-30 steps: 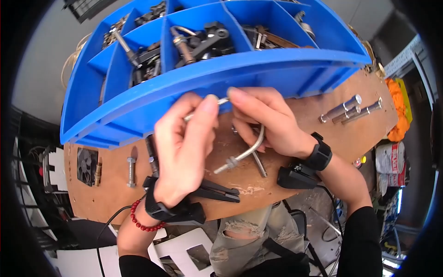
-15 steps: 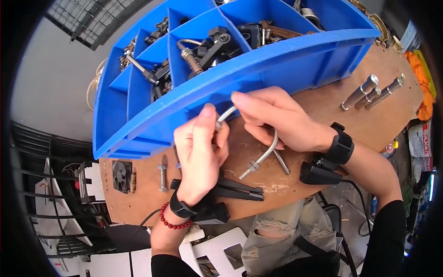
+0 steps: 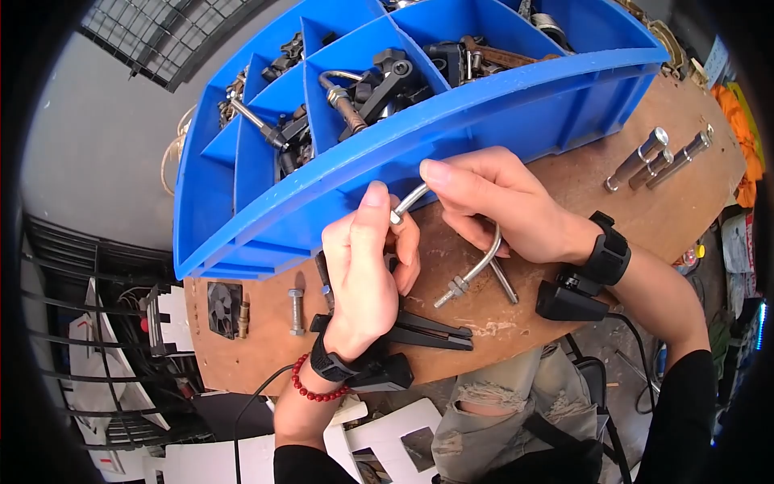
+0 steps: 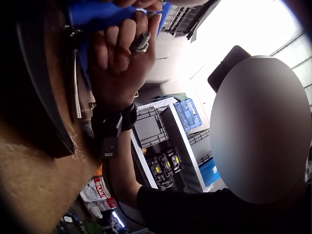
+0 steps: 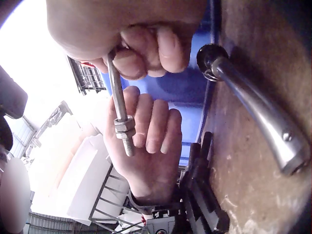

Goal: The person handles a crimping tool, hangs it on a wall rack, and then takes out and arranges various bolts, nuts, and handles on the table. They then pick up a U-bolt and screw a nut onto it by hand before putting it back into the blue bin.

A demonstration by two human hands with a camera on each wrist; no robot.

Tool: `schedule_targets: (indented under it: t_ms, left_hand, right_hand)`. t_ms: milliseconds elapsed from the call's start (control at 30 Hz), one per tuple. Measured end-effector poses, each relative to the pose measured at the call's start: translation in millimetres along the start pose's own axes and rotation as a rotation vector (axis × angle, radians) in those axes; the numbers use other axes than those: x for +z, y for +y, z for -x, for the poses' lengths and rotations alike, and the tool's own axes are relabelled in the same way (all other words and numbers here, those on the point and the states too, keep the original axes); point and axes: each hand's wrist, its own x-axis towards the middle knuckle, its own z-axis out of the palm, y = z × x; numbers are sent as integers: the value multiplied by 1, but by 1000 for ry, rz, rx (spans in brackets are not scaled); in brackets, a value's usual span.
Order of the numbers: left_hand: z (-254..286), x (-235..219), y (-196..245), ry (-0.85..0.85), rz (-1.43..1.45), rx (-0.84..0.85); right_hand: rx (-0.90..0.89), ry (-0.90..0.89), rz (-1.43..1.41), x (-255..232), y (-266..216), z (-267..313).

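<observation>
Between both hands is a U-bolt (image 3: 480,267), a bent silver rod with nuts (image 5: 124,126) on its threaded leg, which points down toward the table in the head view. My right hand (image 3: 504,202) grips the rod around its bend, thumb on top. At the other leg, my left hand (image 3: 363,266) pinches a nut (image 3: 396,217) between thumb and fingers, in front of the blue bin's wall. Part of the rod is hidden by the right fingers. The left wrist view catches the nut-bearing leg (image 4: 141,43) sticking out of the right hand (image 4: 119,63).
A blue divided bin (image 3: 451,105) full of metal parts stands behind the hands. On the wooden table (image 3: 435,359) are a small fan (image 3: 224,309), a bolt (image 3: 296,313), upright chrome posts (image 3: 637,159), a black clamp-like tool (image 3: 431,331) and a chrome-handled tool (image 5: 261,112).
The head view has turned, sliding the scene rightward. More of the rod shows between the hands, and the nut at the left fingertips has come into sight. Both hands keep hold of the U-bolt.
</observation>
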Motion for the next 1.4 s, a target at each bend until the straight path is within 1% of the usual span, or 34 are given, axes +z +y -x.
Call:
schedule_targets:
  t_ms: [67, 133, 233, 267, 367, 500, 567, 600, 667, 700, 767, 833, 867, 933, 967, 1000, 1033, 1100, 1200, 1300, 1400]
  left_hand:
    - [-1, 2, 0, 13, 34, 6]
    - [-3, 12, 4, 34, 109, 47]
    - [-4, 14, 11, 53, -23, 57]
    - [-3, 16, 10, 78, -17, 69]
    - [-3, 12, 6, 71, -33, 109]
    - [0, 12, 6, 100, 27, 42]
    - [0, 10, 5, 105, 44, 36]
    - [0, 10, 4, 94, 59, 40]
    - [-2, 10, 3, 69, 89, 48]
    - [-3, 12, 5, 74, 35, 70]
    - [-4, 15, 9, 85, -73, 112]
    - [-3, 13, 8, 83, -73, 104]
    - [-3, 12, 7, 81, -73, 100]
    - [-2, 8, 4, 41, -44, 94]
    - [-1, 6, 2, 21, -29, 92]
    - [0, 3, 1, 12, -22, 56]
    - [0, 5, 1, 52, 28, 52]
    - [-1, 14, 2, 131, 129, 42]
    - [-4, 18, 10, 110, -1, 88]
    - [-3, 15, 8, 113, -45, 79]
    - [-2, 5, 1, 8, -41, 109]
  right_hand:
    - [7, 20, -20, -1, 1, 1]
    - [-2, 43, -37, 0, 0, 2]
    - [-23, 71, -48, 1, -3, 2]
    - [-19, 75, -46, 0, -3, 2]
    - [-5, 74, -44, 0, -2, 3]
    - [-33, 48, -9, 2, -6, 2]
    - [-46, 32, -71, 3, -6, 2]
    - [-52, 25, -102, 3, -6, 2]
    - [-39, 35, -40, -1, -3, 2]
    - [-32, 40, -8, -2, -3, 2]
    - [-82, -12, -129, 1, -6, 1]
    - [-78, -25, -143, 1, -6, 2]
    - [-48, -12, -96, 0, -6, 2]
    - [-67, -26, -92, 0, -6, 2]
    - [-116, -53, -135, 2, -8, 1]
    - [-124, -55, -145, 3, -7, 1]
    - [-131, -58, -155, 3, -7, 1]
    - [-76, -27, -111, 1, -6, 2]
    - [-47, -18, -58, -3, -9, 3]
    - [-66, -18, -53, -2, -6, 2]
    - [-123, -50, -137, 2, -6, 1]
